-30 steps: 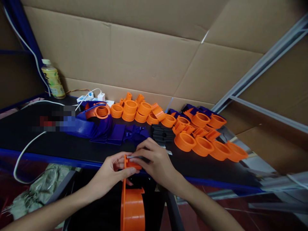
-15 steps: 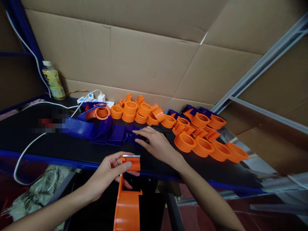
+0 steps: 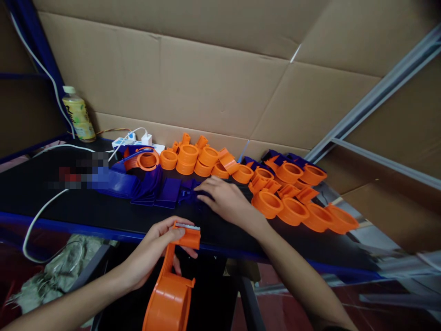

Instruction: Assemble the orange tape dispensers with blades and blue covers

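Observation:
My left hand [image 3: 155, 250] is closed around the cutter end of an orange tape dispenser [image 3: 168, 299], with the thumb on top beside its toothed metal blade [image 3: 188, 226]. The dispenser's round body hangs below, over the dark area in front of the table edge. My right hand [image 3: 223, 197] reaches over the table with fingers stretched forward and a gap between thumb and forefinger. Its fingertips are at the right side of a small heap of blue plastic parts [image 3: 186, 195]; whether they touch any is unclear. Left of the heap lie flat blue plates [image 3: 168, 193].
Several orange dispensers [image 3: 267, 203] stand in rows at the right, more orange rings [image 3: 188, 154] along the cardboard wall [image 3: 220, 92]. A drink bottle [image 3: 79, 117], a power strip [image 3: 156, 148] and white cables are at the left of the black table [image 3: 103, 211].
The dispenser in my left hand has turned, its body swinging left and showing more of its round side. My right hand has shifted slightly right in view, the fingers still over the parts.

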`<state>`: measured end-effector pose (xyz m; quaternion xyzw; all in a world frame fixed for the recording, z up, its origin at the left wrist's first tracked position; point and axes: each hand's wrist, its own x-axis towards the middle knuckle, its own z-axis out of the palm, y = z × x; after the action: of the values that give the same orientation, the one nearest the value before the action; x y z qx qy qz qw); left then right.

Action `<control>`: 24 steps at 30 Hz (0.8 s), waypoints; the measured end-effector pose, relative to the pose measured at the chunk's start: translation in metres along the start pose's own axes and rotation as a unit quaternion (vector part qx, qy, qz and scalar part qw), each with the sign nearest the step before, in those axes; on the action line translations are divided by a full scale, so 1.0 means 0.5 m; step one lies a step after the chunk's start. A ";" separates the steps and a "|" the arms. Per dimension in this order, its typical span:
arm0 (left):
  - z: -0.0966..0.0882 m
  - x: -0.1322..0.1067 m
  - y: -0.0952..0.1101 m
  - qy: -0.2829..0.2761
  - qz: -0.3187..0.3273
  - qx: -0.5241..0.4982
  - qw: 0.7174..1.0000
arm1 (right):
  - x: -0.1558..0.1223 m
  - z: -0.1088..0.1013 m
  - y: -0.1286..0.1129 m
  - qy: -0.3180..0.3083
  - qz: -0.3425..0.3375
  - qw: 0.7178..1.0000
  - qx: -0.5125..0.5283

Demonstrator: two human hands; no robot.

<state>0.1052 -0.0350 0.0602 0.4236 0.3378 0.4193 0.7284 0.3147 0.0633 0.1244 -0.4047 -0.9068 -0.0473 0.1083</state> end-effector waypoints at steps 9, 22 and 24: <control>0.004 -0.002 0.009 0.024 -0.017 -0.019 0.999 | -0.100 -0.062 0.152 -0.022 0.141 0.986 -0.086; -0.002 0.001 -0.005 0.021 -0.031 -0.052 0.998 | -0.136 -0.028 0.205 -0.073 0.179 0.973 -0.129; -0.003 -0.001 -0.006 0.025 -0.041 -0.066 0.997 | -0.136 -0.022 0.209 -0.068 0.176 0.973 -0.132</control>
<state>0.1048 -0.0358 0.0568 0.3500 0.3449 0.4212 0.7623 0.4383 0.0820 0.1188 -0.5707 -0.8124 -0.1193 -0.0019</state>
